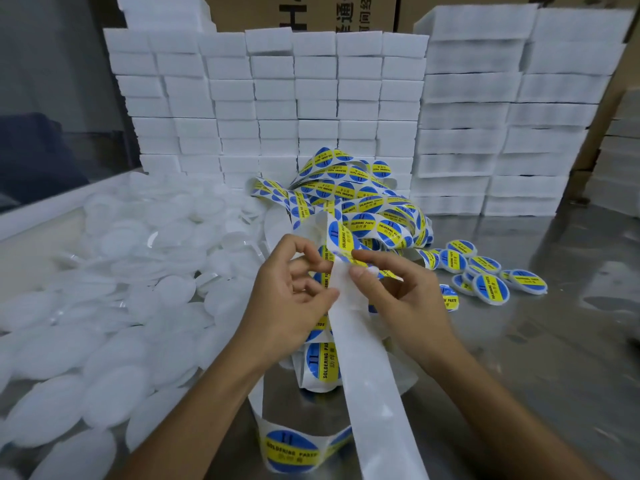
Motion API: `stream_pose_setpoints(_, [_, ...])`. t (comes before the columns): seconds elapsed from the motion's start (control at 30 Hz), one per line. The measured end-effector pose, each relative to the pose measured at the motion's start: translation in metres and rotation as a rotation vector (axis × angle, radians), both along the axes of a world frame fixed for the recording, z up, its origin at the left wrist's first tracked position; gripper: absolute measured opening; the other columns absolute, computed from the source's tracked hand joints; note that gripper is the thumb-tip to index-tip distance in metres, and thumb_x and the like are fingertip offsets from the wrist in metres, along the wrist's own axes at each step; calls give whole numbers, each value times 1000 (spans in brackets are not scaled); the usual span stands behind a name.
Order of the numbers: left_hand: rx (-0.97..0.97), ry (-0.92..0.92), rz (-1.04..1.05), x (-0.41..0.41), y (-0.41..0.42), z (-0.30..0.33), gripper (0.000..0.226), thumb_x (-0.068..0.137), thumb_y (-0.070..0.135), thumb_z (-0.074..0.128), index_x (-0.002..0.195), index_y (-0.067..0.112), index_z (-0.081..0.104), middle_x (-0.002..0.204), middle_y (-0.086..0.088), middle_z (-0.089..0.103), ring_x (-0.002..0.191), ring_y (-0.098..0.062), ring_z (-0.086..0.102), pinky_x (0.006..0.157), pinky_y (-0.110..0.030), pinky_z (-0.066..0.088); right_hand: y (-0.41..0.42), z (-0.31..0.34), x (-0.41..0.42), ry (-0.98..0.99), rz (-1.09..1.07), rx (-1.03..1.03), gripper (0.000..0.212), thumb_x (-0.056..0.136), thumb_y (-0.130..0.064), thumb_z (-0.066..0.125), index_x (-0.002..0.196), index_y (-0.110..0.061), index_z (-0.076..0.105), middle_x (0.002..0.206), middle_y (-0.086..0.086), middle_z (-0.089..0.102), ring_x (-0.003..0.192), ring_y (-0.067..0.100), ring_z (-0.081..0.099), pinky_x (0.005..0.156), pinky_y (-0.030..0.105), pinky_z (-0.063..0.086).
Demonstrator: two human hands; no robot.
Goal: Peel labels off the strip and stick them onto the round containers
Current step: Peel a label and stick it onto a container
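- Steel table [554,358], grey and shiny, bare on the right side, carrying all that follows.
- Stacked white foam blocks [277,109] walling off the back of the table; brown cartons [311,12] with dark print behind them.
- Heap of plain white round containers [114,278] spread over the left of the table, overlapping, blurred at the near edge.
- Tangled label strip [367,202] piled at the middle in front of the blocks, blue-and-yellow round labels reading "SOLDERING PASTE".
- Bare white backing [374,386] of the strip, running from between both hands down to the bottom edge, covering part of the tangle.
- Small cluster of labelled containers [485,271] on the right, near the tangle, lids up or tilted.
- Left hand [294,289] raised over the strip, fingers curled, thumb and fingertips pinching the left edge of the backing.
- Right hand [398,292] just opposite, forefinger stretched toward a label [341,240], thumb pressing the backing; possibly lifting the label's edge, though too blurred to confirm.
- Both forearms entering from the bottom, converging on the strip.
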State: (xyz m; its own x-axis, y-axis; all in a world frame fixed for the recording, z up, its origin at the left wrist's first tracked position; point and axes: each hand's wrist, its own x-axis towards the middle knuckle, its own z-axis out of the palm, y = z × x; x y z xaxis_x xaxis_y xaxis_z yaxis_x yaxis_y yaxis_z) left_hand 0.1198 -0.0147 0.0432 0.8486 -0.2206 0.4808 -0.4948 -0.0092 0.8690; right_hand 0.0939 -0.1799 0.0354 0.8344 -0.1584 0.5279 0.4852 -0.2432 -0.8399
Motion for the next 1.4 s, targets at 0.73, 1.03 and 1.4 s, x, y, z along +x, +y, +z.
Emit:
stream_pose_setpoints(0.73, [483, -477, 408, 9, 16, -4, 25, 73, 29, 81, 86, 26, 60, 69, 11, 53, 58, -13, 50, 56, -30, 47, -9, 16, -2, -20, -111, 414, 6, 88, -3, 69, 89, -7, 66, 70, 2, 71, 60, 16, 71, 57, 20, 54])
stream_pose_setpoints(1.03, [420, -382, 804, 23, 46, 5, 15, 84, 32, 62, 73, 24, 56, 58, 6, 56, 58, -25, 56, 59, -32, 45, -17, 19, -1, -52, -159, 417, 6, 88, -12, 71, 84, -15, 72, 66, -3, 70, 52, 10, 62, 48, 20, 48])
stream_pose_setpoints(1.4, [905, 163, 778, 43, 76, -15, 24, 94, 34, 58, 117, 28, 63, 123, -4, 58, 114, -29, 55, 95, -42, 33, -16, 14, 1, 22, -131, 372, 20, 83, -4, 73, 90, -23, 77, 80, -4, 77, 70, 6, 71, 55, 14, 49])
